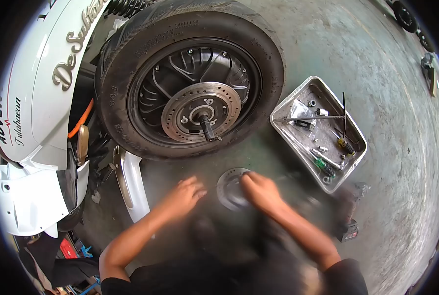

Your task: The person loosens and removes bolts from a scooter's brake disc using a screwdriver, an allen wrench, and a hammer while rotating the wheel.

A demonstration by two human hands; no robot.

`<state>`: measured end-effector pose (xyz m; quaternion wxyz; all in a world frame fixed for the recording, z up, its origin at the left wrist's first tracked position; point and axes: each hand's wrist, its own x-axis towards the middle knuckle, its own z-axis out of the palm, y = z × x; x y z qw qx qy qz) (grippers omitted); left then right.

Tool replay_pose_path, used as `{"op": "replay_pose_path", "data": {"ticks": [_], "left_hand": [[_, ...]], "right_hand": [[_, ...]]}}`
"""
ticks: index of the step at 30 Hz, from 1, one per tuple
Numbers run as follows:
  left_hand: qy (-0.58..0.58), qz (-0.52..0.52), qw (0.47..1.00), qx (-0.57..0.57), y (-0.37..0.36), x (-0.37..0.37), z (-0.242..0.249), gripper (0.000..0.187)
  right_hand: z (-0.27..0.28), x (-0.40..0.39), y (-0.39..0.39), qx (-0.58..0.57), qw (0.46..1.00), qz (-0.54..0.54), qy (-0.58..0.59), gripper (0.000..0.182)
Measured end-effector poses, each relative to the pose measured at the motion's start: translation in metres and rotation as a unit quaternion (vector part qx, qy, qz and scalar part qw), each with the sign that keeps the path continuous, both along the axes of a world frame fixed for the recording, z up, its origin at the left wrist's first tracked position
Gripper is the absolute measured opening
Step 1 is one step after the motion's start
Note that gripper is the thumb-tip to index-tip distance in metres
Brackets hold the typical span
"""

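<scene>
My right hand is closed at the right edge of a round metal disc, which is smeared by motion. What the fingers of that hand grip is partly hidden. To the left of the disc, my left hand is raised with bent fingers, blurred, and I cannot make out anything in it. Beyond both hands lies a wheel with a black tyre. A drilled brake disc sits around its hub, and an axle sticks out from the centre.
A metal tray with screwdrivers, sockets and a small plastic bag stands at the right. White scooter bodywork fills the left side, with a white and gold panel near my left forearm. A power tool lies at lower right.
</scene>
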<state>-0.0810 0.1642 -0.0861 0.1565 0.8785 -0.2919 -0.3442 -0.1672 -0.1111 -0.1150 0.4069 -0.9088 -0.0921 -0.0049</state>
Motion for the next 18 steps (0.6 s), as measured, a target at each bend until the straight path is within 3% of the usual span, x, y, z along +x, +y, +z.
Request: {"op": "replay_pose_path", "data": {"ticks": [2,3,5,7,18], "left_hand": [[-0.017,0.043,0.998,-0.050,-0.026,0.031,0.076,0.023],[-0.104,0.040,0.990,-0.087,-0.029,0.042,0.098,0.019],[-0.242,-0.004,0.965,-0.099,-0.041,0.065,0.141,0.020],[-0.306,-0.019,0.949,-0.067,-0.049,0.085,0.171,0.021],[-0.381,-0.057,0.921,-0.051,-0.051,0.121,0.175,0.021]], "right_hand": [[0.004,0.026,0.000,0.044,0.987,-0.057,-0.143,0.025],[0.019,0.044,0.002,0.064,0.975,-0.083,-0.198,0.026],[0.042,0.079,0.007,0.071,0.950,-0.143,-0.268,0.024],[0.050,0.113,0.014,0.096,0.941,-0.161,-0.283,0.023],[0.063,0.151,0.024,0.105,0.935,-0.199,-0.273,0.022]]}}
